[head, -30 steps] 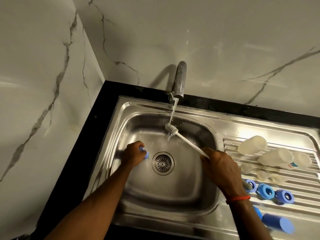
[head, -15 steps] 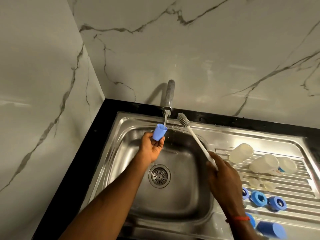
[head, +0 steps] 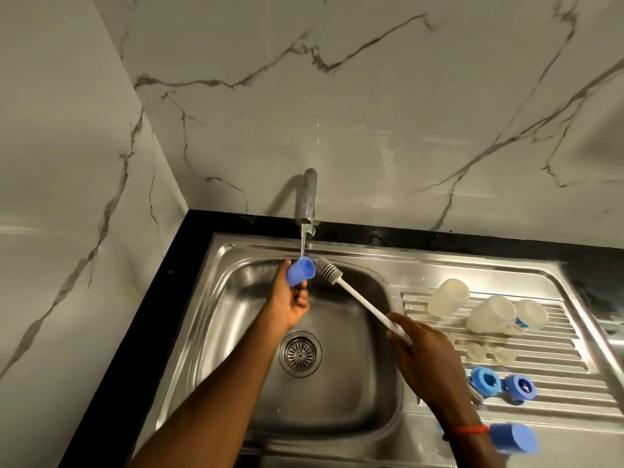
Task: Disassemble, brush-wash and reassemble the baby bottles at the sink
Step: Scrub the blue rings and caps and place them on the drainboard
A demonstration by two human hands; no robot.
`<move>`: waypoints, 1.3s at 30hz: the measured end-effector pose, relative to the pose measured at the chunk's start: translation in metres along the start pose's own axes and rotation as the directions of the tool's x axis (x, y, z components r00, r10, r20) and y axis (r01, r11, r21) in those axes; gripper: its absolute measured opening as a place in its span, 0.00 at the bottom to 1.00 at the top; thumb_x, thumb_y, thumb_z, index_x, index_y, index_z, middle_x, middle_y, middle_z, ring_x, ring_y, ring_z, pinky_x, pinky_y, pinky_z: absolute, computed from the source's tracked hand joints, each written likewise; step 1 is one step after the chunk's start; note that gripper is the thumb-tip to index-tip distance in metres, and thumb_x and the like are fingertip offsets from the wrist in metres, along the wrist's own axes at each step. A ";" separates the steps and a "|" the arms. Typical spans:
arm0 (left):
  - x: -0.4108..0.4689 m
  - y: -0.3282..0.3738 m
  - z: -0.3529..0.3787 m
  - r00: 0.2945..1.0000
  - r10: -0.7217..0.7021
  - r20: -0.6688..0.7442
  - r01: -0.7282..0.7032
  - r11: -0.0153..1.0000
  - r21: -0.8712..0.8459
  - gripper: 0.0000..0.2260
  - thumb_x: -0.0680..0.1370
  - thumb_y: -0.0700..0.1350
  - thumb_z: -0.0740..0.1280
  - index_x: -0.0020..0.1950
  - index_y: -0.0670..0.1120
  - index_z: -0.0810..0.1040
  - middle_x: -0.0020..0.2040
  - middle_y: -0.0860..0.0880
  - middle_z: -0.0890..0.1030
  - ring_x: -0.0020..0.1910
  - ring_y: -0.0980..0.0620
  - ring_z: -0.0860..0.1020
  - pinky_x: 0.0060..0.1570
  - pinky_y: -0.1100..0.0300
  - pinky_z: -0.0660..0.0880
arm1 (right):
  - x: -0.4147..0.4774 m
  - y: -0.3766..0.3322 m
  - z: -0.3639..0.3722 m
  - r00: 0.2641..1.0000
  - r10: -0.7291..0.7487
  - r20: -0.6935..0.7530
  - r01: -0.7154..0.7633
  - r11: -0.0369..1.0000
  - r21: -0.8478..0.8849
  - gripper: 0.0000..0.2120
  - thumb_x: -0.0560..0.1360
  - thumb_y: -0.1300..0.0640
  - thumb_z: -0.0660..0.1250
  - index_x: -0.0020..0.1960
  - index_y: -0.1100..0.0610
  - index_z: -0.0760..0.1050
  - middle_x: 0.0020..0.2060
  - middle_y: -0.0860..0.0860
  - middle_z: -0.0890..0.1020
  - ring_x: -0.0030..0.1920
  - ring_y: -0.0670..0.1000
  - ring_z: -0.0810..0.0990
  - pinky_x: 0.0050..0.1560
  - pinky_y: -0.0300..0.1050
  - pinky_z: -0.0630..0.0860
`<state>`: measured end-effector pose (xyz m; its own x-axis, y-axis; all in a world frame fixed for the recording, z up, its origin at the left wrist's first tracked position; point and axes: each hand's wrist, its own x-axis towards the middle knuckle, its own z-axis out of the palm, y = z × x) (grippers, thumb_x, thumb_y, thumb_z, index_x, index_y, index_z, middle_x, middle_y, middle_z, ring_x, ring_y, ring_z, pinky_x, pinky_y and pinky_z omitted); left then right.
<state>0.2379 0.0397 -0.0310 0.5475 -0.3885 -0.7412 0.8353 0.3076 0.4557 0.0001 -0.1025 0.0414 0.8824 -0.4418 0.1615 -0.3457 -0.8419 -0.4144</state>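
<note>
While the left grip (head: pixel 291 307) pinches the blue cap (head: pixel 300 271) under the running tap (head: pixel 308 197) and the right grip (head: pixel 426 361) clasps the brush (head: pixel 358 296), the bristles should enter its seemingly rightward mouth squarely, then twist.

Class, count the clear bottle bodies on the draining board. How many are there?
3. All lie in a row at the far end of the ribbed draining board: left bottle, middle bottle, right bottle. None seems hidden.
</note>
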 end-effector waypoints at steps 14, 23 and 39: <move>-0.044 -0.023 -0.074 0.984 0.014 -0.175 0.019 0.982 0.187 0.22 0.75 0.64 0.67 0.43 0.44 0.80 0.27 0.48 0.72 0.23 0.56 0.64 0.22 0.67 0.59 | 0.006 -0.058 0.011 0.933 -0.357 0.046 0.343 0.841 -0.418 0.13 0.70 0.57 0.77 0.54 0.50 0.83 0.40 0.53 0.80 0.38 0.56 0.81 0.36 0.48 0.77; -0.055 -0.003 -0.077 0.989 0.032 -0.145 -0.031 0.999 0.013 0.12 0.76 0.52 0.68 0.47 0.43 0.77 0.30 0.44 0.81 0.33 0.48 0.79 0.31 0.62 0.71 | 0.010 -0.074 0.023 0.821 -0.095 0.563 0.004 0.987 0.160 0.14 0.81 0.49 0.63 0.39 0.51 0.78 0.32 0.48 0.77 0.39 0.53 0.80 0.43 0.47 0.74; -0.039 -0.005 -0.088 0.924 0.279 -0.263 -0.084 0.817 0.570 0.10 0.65 0.31 0.64 0.43 0.36 0.81 0.37 0.39 0.75 0.25 0.49 0.70 0.27 0.64 0.59 | 0.020 -0.086 0.029 0.858 -0.280 0.430 0.423 0.860 -0.284 0.16 0.81 0.43 0.58 0.50 0.52 0.79 0.42 0.52 0.82 0.44 0.55 0.83 0.44 0.51 0.80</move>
<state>0.2085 0.1300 -0.0478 0.7250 -0.0448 -0.6872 0.6656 -0.2109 0.7159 0.0566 -0.0301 0.0540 0.9914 -0.0102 -0.1301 -0.0147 -0.9993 -0.0339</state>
